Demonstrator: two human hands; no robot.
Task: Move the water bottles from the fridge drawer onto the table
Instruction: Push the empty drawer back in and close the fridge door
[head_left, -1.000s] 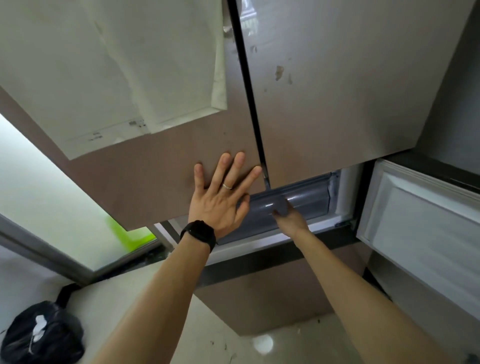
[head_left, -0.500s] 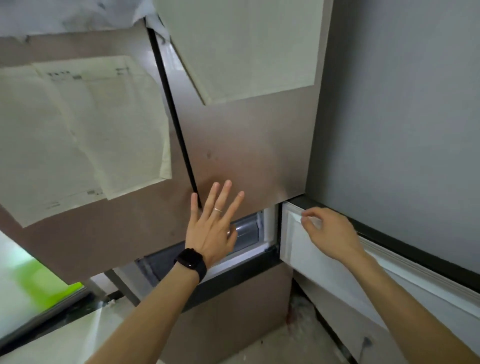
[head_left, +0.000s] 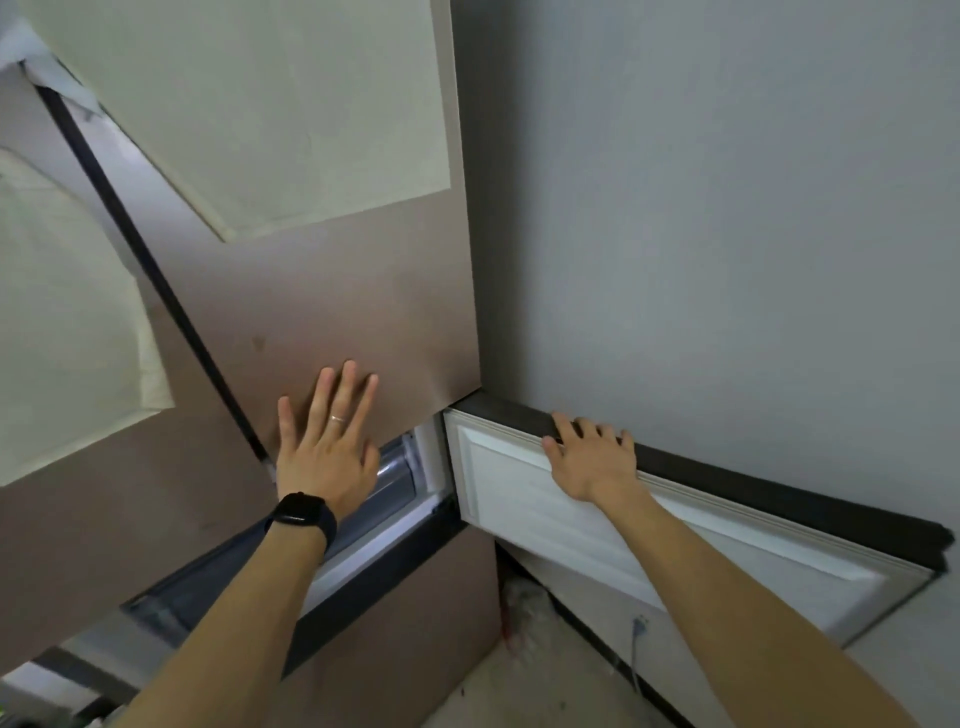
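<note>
The brown fridge fills the view. My left hand (head_left: 328, 441), with a ring and a black watch, presses flat with straight fingers against the upper right fridge door (head_left: 332, 312). Below that door the grey translucent fridge drawer (head_left: 400, 470) shows through a gap. My right hand (head_left: 589, 454) grips the top edge of the swung-open lower door (head_left: 701, 540), fingers curled over its dark rim, thumb on the white inner panel. No water bottles are visible.
Paper sheets (head_left: 291, 114) are stuck on the upper doors. A grey wall (head_left: 727, 208) stands right of the fridge. The brown bottom fridge panel (head_left: 405, 623) lies under the drawer. Light floor (head_left: 519, 691) with debris shows below.
My right hand left the drawer front and took hold of the open lower door's top edge. My view swung right, and my left hand shifted right along the upper door.
</note>
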